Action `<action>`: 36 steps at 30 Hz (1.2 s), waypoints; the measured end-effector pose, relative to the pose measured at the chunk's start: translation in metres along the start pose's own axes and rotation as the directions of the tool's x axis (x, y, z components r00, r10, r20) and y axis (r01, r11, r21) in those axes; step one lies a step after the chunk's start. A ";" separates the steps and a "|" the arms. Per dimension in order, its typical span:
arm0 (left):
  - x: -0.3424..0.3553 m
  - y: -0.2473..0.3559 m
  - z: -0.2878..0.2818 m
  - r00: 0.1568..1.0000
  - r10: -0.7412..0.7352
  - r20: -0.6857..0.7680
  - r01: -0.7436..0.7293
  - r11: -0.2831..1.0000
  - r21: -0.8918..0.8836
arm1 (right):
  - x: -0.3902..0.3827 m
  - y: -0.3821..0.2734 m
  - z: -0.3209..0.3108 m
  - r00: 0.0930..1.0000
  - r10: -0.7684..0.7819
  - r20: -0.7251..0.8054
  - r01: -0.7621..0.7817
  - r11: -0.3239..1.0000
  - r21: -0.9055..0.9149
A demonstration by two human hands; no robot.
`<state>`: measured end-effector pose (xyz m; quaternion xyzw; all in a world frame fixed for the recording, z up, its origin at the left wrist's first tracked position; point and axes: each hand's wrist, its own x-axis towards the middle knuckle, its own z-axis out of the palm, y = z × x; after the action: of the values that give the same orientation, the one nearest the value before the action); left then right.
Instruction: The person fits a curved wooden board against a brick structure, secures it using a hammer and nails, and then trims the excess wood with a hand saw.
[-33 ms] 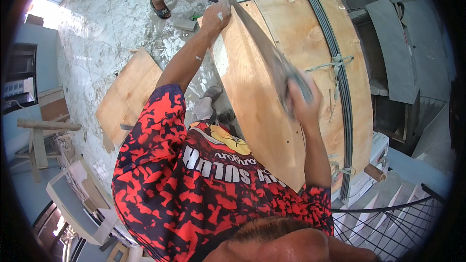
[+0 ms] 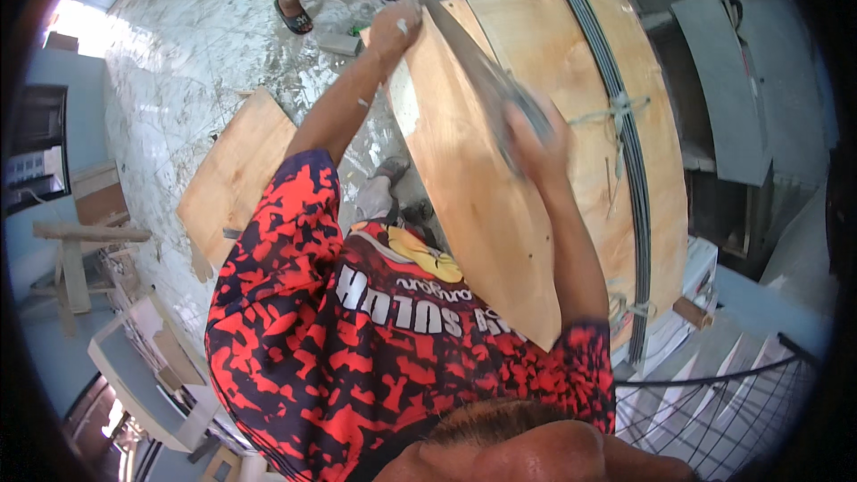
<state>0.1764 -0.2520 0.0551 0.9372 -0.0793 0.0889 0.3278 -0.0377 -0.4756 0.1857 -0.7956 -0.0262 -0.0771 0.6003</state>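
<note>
My right hand [image 2: 541, 141] is wrapped around the handle of a hand saw [image 2: 460, 40], slightly blurred by motion. The saw's long grey blade runs away from me along the right edge of a plywood board [image 2: 464, 161]. At the board's far end my left hand [image 2: 398, 25] grips its edge, close to the blade's tip; some of its fingers are hidden. White smears mark the back of that hand. The board tapers toward my body and lies over a larger plywood sheet [image 2: 589, 45].
A bundle of thin grey rods [image 2: 600, 58], tied with cord, crosses the larger sheet. Another plywood piece [image 2: 237, 174] lies on the dusty floor to the left. A person in sandals [image 2: 295, 16] stands beyond my left hand. Black metal netting [image 2: 714, 411] is at lower right.
My right hand and the saw have moved forward, away from me and slightly left. My left hand stays on the far end of the board.
</note>
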 end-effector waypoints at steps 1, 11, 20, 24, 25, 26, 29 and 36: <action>-0.004 0.002 0.004 1.000 -0.012 0.027 0.011 1.000 0.017 | 0.027 -0.005 0.016 1.000 0.029 0.000 -0.029 0.999 -0.042; -0.004 -0.034 0.013 0.949 0.269 -0.168 -0.281 0.958 -0.054 | -0.058 -0.033 -0.045 0.970 0.244 0.018 -0.244 0.970 0.020; 0.002 -0.006 -0.005 0.996 0.089 0.024 -0.092 0.986 0.141 | 0.028 0.007 0.018 0.986 0.162 0.030 -0.156 0.979 -0.131; -0.006 -0.015 -0.001 0.998 0.060 -0.011 -0.058 0.987 0.148 | -0.051 -0.048 -0.032 0.938 0.340 0.075 -0.344 0.937 0.060; -0.005 -0.014 0.000 0.997 0.071 -0.014 -0.068 0.987 0.148 | -0.053 -0.048 -0.033 0.959 0.279 0.043 -0.281 0.958 0.053; -0.007 -0.027 0.004 0.968 0.222 -0.120 -0.223 0.975 0.005 | -0.049 -0.048 -0.032 0.978 0.207 0.023 -0.208 0.977 0.048; -0.010 -0.005 0.002 0.979 0.176 -0.105 -0.174 0.984 0.032 | -0.005 -0.018 -0.005 0.991 0.131 0.005 -0.131 0.991 -0.011; -0.005 -0.009 -0.001 0.981 0.184 -0.065 -0.178 0.980 0.088 | -0.011 -0.021 0.005 0.990 0.131 0.050 -0.124 0.983 -0.134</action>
<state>0.1735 -0.2442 0.0495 0.9348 -0.1487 0.1554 0.2826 -0.0505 -0.4646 0.2028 -0.8351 0.0122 -0.0166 0.5497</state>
